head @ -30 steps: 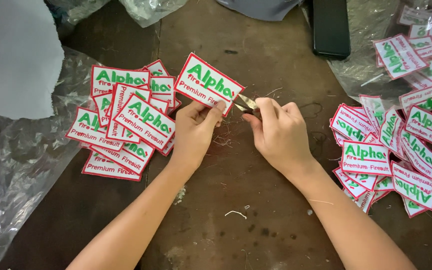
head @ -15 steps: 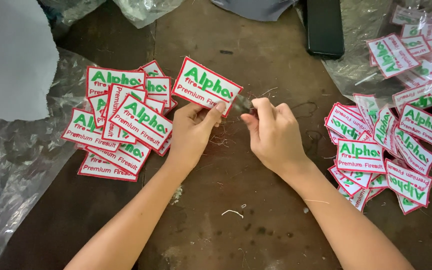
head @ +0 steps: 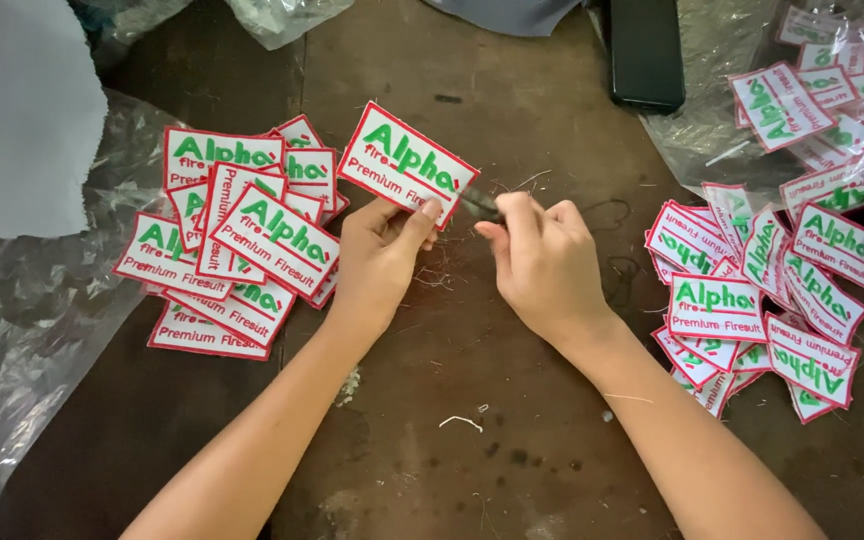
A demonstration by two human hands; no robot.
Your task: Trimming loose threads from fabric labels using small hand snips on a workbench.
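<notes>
The embroidered patch (head: 407, 165), a white rectangle with a red border and green and red lettering, is held tilted above the middle of the worn brown table (head: 432, 430). The left hand (head: 382, 255) pinches its near right corner between thumb and fingers. The right hand (head: 542, 260) is closed around a small metal thread snip (head: 479, 205) whose tip sits at the patch's right edge.

Loose thread ends (head: 432, 280) lie on the table under the hands. To the left lies a stack of patches (head: 237, 245), partly on crinkled clear plastic (head: 22, 340); farther left lies a pale grey cloth (head: 22, 110). To the right a spread heap of patches (head: 752, 300) lies jumbled, and more patches sit inside a clear plastic bag (head: 832, 90) at the far right. A black phone-like slab (head: 645, 50) lies at the far edge.

Compared with a second earlier, the hands and the held patch keep almost the same pose; only the view has shifted slightly.
</notes>
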